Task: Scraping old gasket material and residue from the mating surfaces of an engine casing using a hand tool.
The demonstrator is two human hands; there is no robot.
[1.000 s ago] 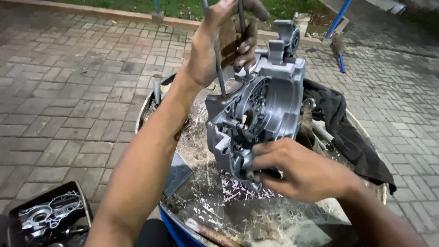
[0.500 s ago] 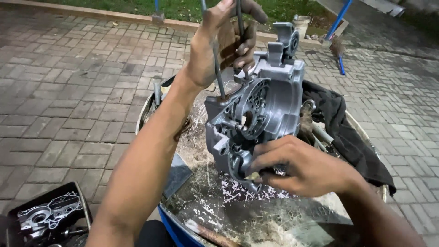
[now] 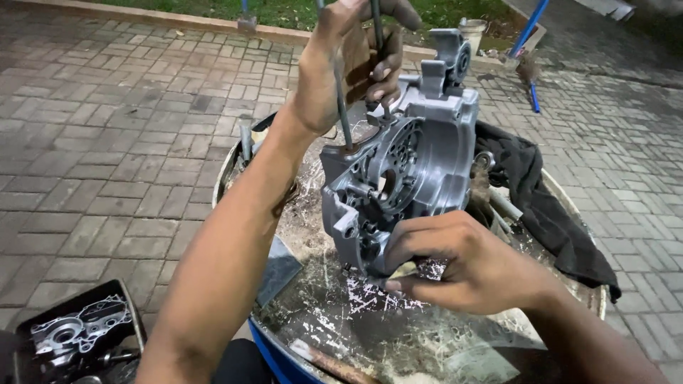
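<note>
head view, looking down, close over drum top (image 3: 398,334)

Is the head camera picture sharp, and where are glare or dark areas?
Head view: the grey engine casing is sharp with soft sheen; the left hand and right hand look clear; the black cloth loses detail in shadow; edges curve slightly.

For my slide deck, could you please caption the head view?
Left hand grips thin metal rods above a silver engine casing; right hand steadies its base.
</note>
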